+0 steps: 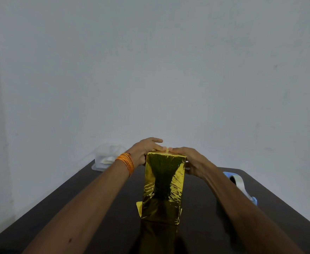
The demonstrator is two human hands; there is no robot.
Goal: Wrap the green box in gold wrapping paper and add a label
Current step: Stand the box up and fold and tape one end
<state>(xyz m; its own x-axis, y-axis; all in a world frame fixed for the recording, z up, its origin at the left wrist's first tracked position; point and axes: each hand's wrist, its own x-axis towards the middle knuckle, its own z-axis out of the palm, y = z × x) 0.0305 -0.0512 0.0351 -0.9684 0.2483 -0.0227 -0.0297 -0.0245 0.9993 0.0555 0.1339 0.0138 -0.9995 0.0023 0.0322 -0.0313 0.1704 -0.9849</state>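
A pale grey wall point(150, 61), plain and matt, fills most of the view. Below it a dark bench point(95, 208) with a smooth, slightly glossy top and rounded far corners runs away from the camera. Its surface gives a faint reflection of the box.

Two bare forearms reach in from the lower corners and hide parts of the bench.

In the middle of the bench stands the box point(161, 195), a tall rectangular block, upright on its short end. The faces that show are covered with the paper point(179, 178), a gold foil, shiny and finely creased, with a dark reflection down the front face.

The left hand point(145, 151) grasps the upper left end of the box, with fingers bent over the top edge. The right hand point(192, 162) grasps the upper right end in the same way. Their fingertips nearly meet at the middle of the top, where a small bit of foil stands up between them. The hands hide the top face.

On the right, partly behind the right forearm, lies a tape dispenser point(242, 186), light blue with a clear roll. At the far left corner, behind the left wrist, stands a clear plastic tub point(106, 158); its contents are blurred.

An orange thread point(126, 161) is wound several times round the left wrist.

At the bottom left corner of the box a small foil flap point(139, 208) sticks out sideways on the bench
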